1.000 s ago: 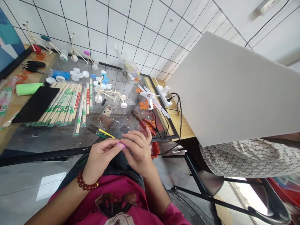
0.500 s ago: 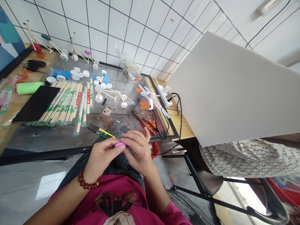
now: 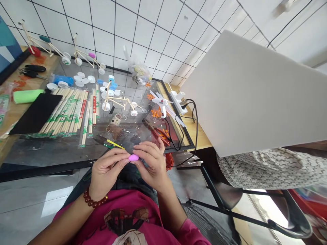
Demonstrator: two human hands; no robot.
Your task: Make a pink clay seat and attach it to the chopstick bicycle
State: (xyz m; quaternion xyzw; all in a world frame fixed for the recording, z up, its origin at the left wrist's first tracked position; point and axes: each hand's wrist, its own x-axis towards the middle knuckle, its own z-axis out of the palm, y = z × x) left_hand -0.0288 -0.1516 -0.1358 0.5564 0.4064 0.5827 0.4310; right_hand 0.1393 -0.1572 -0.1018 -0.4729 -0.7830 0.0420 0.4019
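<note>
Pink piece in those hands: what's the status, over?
Left hand, right hand: both pinching. Pink piece: rounded, held between them. Just beyond: yellow-and-green tool.

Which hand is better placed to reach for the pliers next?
Probably the right hand: the pliers lie just beyond it, the left hand farther off. Both touch the pink piece.

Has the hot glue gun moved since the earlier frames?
No. Against the table's black frame, the white hot glue gun sits in the same spot; only the camera view shifted slightly.
</note>
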